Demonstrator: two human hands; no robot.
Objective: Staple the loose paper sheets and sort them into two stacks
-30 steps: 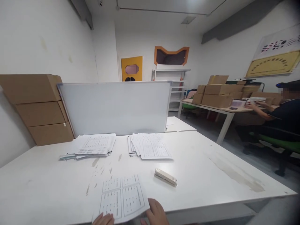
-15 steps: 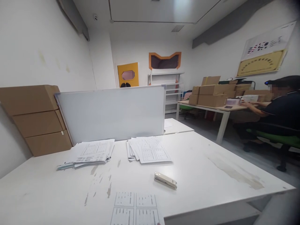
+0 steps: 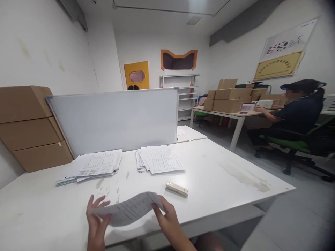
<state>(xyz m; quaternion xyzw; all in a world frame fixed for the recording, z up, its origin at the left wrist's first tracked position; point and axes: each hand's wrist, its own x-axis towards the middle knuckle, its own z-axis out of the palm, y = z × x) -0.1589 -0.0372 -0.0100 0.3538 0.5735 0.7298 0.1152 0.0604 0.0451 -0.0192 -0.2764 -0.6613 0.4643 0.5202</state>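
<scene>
A printed paper sheet (image 3: pixel 131 208) is lifted off the white table (image 3: pixel 225 177), curved between my two hands. My left hand (image 3: pixel 95 219) grips its left edge, thumb on top. My right hand (image 3: pixel 166 216) pinches its right edge. A cream stapler (image 3: pixel 177 189) lies on the table just right of the sheet. Two stacks of printed sheets sit further back, the left stack (image 3: pixel 90 166) and the right stack (image 3: pixel 157 159).
A whiteboard (image 3: pixel 115 118) stands upright at the table's far edge, with cardboard boxes (image 3: pixel 28 129) stacked to its left. At the right a seated person (image 3: pixel 293 111) works at another table (image 3: pixel 235 115) loaded with boxes. Open floor lies between the tables.
The sheet lay flat near the table's front edge before; now both hands hold it up off the table. The camera view has shifted right and tilted down.
</scene>
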